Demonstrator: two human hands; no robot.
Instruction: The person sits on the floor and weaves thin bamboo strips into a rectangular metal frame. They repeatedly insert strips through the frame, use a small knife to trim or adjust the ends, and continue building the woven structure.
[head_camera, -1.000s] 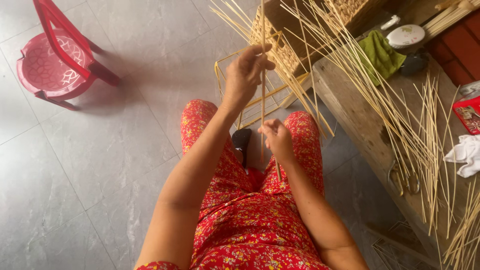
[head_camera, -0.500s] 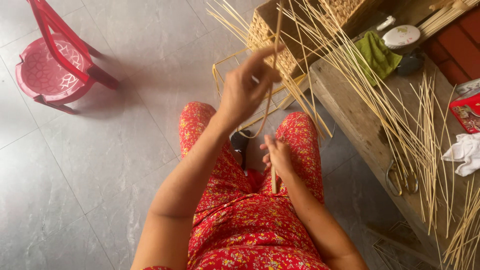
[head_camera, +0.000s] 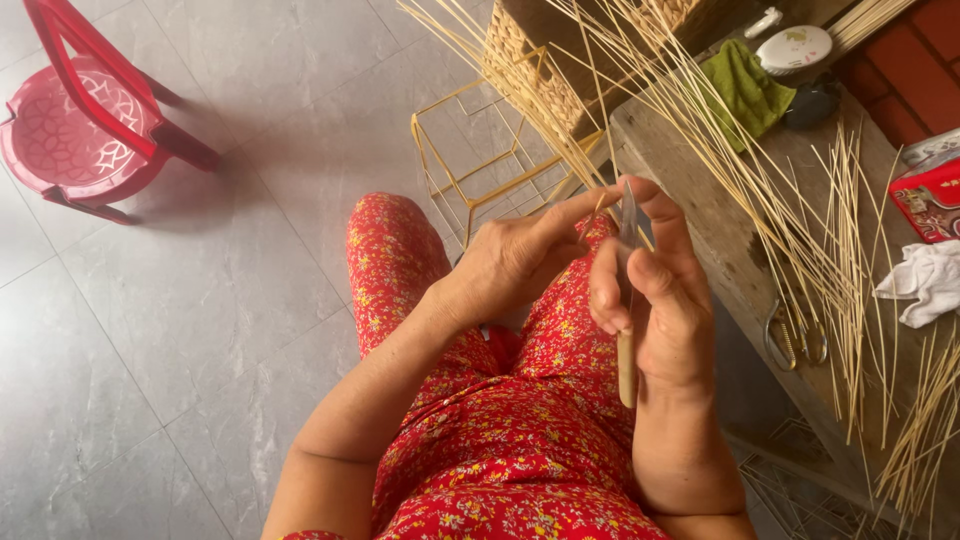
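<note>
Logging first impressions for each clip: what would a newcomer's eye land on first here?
At centre, the right hand grips a small knife upright, while the left hand pinches a thin cane strip beside its blade. Pale cane strips fan over the wooden bench at right, and a red plastic chair stands upper left.

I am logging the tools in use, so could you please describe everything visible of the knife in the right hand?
The knife has a narrow grey metal blade pointing up and a pale, wood-like handle sticking out below the fist. The right hand grips it upright above the lap, thumb along the blade. The left hand brings a thin straw strand to the blade's tip.
</note>
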